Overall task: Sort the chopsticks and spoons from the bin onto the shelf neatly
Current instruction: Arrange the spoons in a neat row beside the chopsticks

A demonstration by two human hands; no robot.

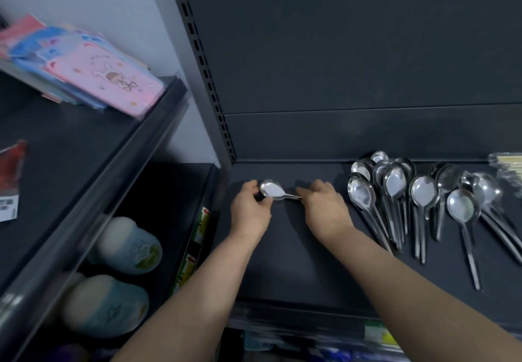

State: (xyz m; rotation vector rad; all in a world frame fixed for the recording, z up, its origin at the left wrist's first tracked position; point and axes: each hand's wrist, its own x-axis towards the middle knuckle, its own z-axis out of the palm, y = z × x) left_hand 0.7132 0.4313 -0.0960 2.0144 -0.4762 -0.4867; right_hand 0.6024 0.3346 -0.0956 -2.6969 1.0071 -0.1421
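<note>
Both hands, left (250, 209) and right (324, 206), pinch one shiny steel spoon (272, 190) above bare dark shelf (296, 262), well left of fanned spoons (418, 200).

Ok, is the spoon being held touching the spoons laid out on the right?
Apart. The head view shows the held spoon well left of the laid-out spoons, with the right hand and bare dark shelf between them.

Dark shelf (310, 248) bears spoons (423, 192) and, seemingly, chopsticks (508, 164).

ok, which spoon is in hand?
The lone spoon held between left hand and right hand; the other spoons lie untouched to its right.
</note>
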